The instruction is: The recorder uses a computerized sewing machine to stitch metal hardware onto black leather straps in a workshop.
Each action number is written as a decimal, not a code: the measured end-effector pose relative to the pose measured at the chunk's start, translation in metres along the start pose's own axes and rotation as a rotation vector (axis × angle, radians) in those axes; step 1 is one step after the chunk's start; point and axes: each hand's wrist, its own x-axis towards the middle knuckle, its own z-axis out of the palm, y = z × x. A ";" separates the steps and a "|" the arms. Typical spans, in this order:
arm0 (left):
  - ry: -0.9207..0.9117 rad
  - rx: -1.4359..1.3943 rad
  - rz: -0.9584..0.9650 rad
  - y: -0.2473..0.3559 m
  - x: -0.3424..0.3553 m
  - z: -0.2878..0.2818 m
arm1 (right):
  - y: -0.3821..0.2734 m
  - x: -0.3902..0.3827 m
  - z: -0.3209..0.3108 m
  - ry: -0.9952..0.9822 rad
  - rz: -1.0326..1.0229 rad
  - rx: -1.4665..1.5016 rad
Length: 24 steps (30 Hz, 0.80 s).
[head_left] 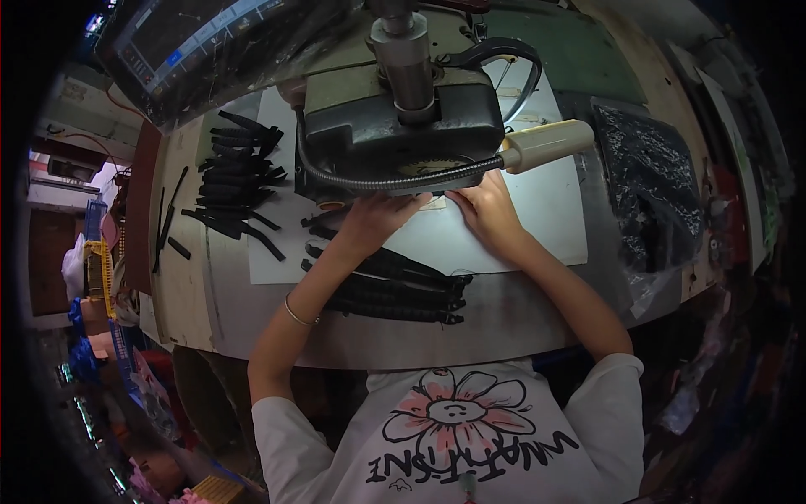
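Observation:
Both my hands are under the front of a dark sewing machine head (403, 118), over a white sheet (546, 218). My left hand (376, 222) has its fingers bent, with the tips beside a small dark piece (440, 195). From the other side my right hand (489, 212) pinches toward the same piece, thumb and forefinger close together. The machine head covers part of the fingers and most of what they hold. Several black gathered fabric strips (395, 290) lie beneath and beside my left forearm.
A pile of black strips (239, 172) is at the left, near thin black pieces (170, 223). A cream lamp (550, 144) on a bendable metal neck crosses the machine's front. At right lies a dark patterned plastic bag (651, 185). A screen (210, 50) stands at the upper left.

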 end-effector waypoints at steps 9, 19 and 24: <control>-0.150 0.112 -0.050 0.029 0.005 -0.007 | -0.002 -0.003 -0.002 -0.030 0.059 -0.011; -0.147 0.056 -0.247 0.044 -0.002 -0.011 | -0.002 -0.004 -0.001 -0.031 0.077 0.005; -0.152 0.015 -0.369 0.040 0.003 -0.012 | 0.003 0.000 -0.002 -0.055 0.087 0.008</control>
